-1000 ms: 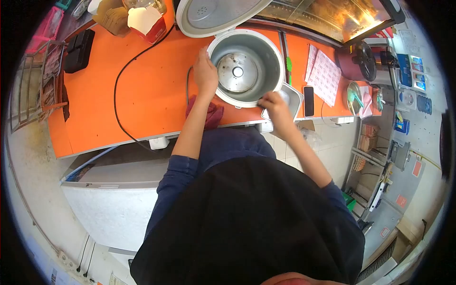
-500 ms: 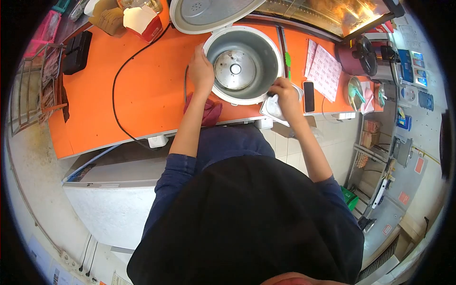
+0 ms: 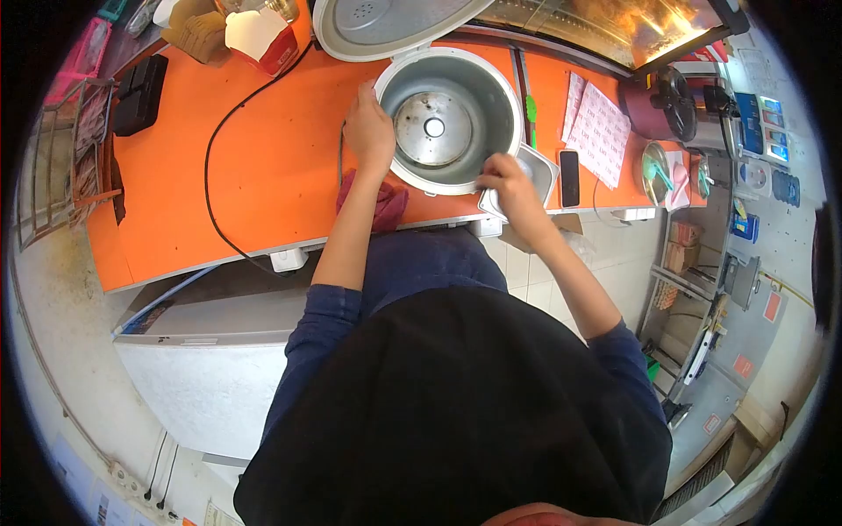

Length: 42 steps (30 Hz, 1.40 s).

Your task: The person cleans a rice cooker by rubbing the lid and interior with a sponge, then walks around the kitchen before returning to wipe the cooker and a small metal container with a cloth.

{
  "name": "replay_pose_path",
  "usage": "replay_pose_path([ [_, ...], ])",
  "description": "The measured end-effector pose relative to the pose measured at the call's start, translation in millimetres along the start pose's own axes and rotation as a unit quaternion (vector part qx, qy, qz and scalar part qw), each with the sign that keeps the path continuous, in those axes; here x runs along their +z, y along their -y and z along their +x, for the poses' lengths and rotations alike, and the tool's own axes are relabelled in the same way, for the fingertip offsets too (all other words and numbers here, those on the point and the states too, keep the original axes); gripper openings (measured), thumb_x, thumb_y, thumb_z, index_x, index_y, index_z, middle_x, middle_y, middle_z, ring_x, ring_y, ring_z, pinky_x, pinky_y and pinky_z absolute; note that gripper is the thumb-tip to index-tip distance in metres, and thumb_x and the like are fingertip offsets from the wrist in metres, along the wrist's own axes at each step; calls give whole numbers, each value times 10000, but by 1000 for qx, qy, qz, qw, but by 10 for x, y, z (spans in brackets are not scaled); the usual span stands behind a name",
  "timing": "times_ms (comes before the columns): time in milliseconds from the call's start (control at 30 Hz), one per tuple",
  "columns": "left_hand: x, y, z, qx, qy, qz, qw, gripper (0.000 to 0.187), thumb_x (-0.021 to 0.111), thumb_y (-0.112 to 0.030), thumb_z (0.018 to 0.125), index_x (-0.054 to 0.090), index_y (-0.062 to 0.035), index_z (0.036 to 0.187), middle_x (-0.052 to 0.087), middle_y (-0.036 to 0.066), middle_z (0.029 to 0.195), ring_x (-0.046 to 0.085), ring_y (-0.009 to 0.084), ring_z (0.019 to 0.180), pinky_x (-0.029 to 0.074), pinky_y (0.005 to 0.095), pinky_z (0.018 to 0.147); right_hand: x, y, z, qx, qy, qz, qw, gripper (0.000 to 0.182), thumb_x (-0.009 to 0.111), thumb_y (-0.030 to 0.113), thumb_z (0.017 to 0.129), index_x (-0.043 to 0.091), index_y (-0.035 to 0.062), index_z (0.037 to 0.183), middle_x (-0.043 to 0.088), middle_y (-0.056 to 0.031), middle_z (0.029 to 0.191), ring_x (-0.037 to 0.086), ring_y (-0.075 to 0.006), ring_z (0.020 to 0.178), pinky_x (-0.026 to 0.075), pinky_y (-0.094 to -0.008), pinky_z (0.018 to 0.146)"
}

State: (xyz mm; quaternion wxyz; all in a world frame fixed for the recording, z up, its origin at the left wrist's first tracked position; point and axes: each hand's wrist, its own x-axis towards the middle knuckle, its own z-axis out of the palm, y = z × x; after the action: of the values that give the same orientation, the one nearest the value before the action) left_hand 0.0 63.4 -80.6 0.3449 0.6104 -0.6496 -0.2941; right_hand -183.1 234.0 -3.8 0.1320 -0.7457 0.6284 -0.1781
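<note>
A rice cooker [image 3: 412, 171] stands before me with its lid [image 3: 395, 33] raised. No inner pot sits in it, so the metal heating plate [image 3: 433, 130] with a round centre shows at the bottom. My left hand [image 3: 368, 131] grips the cooker's left rim. At the lower right rim is my right hand [image 3: 509, 186], its fingers curled together; whatever they hold is hidden. Beneath that hand lies a metal tray [image 3: 545, 180], partly covered. A dark red cloth [image 3: 388, 209] is bunched below my left hand, against the cooker's front left.
The orange counter [image 3: 272, 167] carries a black cable [image 3: 208, 167], a black box [image 3: 140, 95] and paper food boxes [image 3: 261, 42]. To the right are a phone [image 3: 569, 178], printed sheets [image 3: 601, 123], a bowl [image 3: 653, 171] and a dark red cooker [image 3: 656, 103]. A lit display case [image 3: 605, 31] stands behind.
My right hand has moved slightly left and up along the cooker's rim, uncovering more of the tray. My left hand stays on the left rim.
</note>
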Motion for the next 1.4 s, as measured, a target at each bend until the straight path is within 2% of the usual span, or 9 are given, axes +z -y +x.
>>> replay_pose_path([
  [167, -6, 8, -4, 14, -4, -12, 1000, 271, 430, -122, 992, 572, -59, 1215, 661, 205, 1088, 625, 401, 986, 485, 485, 826, -193, -444, 101, 132, -54, 13, 990, 184, 594, -74, 719, 722, -3, 831, 610, -115, 893, 627, -271, 902, 515, -334, 793],
  [433, 7, 86, 28, 38, 10, -80, 996, 283, 419, -100, 995, 559, -25, 1229, 634, 240, 1118, 592, 419, 1050, 466, 465, 894, -274, -805, 481, 54, -88, -67, 992, 207, 576, 0, 755, 731, 34, 889, 593, -90, 950, 573, -275, 963, 506, -390, 848],
  [600, 108, 222, 77, 61, 23, -138, 988, 284, 388, -104, 1010, 553, 11, 1211, 614, 245, 1143, 579, 405, 1078, 443, 442, 938, -173, -1254, 1293, -104, -110, -89, 984, 209, 570, 61, 789, 719, 41, 934, 579, -101, 979, 556, -275, 992, 495, -381, 875],
  [867, 118, 232, 114, 36, 17, -160, 986, 293, 358, -135, 1036, 558, 18, 1185, 617, 218, 1126, 588, 351, 1071, 429, 400, 952, -53, -975, 526, 94, -123, -112, 982, 224, 601, 21, 759, 716, 16, 951, 602, -120, 935, 583, -298, 977, 492, -394, 871],
  [1033, 107, 267, 82, 35, 31, -186, 981, 282, 375, -139, 1036, 553, 30, 1176, 614, 224, 1123, 589, 375, 1055, 445, 411, 933, 251, -913, 1587, -32, -220, -16, 975, 281, 608, -40, 738, 723, -3, 991, 623, -135, 959, 591, -302, 967, 491, -384, 859],
  [1167, 133, 268, 107, 26, 32, -222, 974, 283, 375, -143, 1037, 552, 30, 1174, 614, 226, 1111, 591, 374, 1049, 443, 412, 930, 374, -558, 1754, -105, -185, -22, 977, 377, 562, -104, 701, 718, -5, 1029, 623, -140, 993, 589, -305, 991, 489, -369, 875],
  [1267, 118, 256, 60, 38, 9, -199, 979, 268, 374, -137, 1036, 553, 27, 1149, 614, 227, 1086, 591, 381, 1014, 446, 420, 902, 241, -733, 1657, 66, -244, 5, 968, 310, 581, -125, 623, 731, -36, 879, 649, -179, 912, 609, -328, 912, 508, -403, 856],
  [1300, 89, 261, 117, 37, -2, -200, 979, 268, 374, -137, 1036, 553, 27, 1149, 614, 227, 1086, 591, 381, 1014, 446, 420, 902, 267, -726, 1689, 132, -210, -7, 969, 386, 549, -143, 626, 706, -29, 960, 649, -176, 967, 610, -330, 991, 492, -417, 904],
  [1400, 96, 212, 71, 46, 8, -200, 979, 255, 381, -121, 1031, 555, 27, 1143, 608, 221, 1080, 583, 364, 1017, 440, 413, 909, 566, -332, 1925, 58, -270, -45, 960, 284, 592, -100, 650, 713, 5, 884, 658, -176, 955, 608, -339, 935, 507, -429, 869],
])
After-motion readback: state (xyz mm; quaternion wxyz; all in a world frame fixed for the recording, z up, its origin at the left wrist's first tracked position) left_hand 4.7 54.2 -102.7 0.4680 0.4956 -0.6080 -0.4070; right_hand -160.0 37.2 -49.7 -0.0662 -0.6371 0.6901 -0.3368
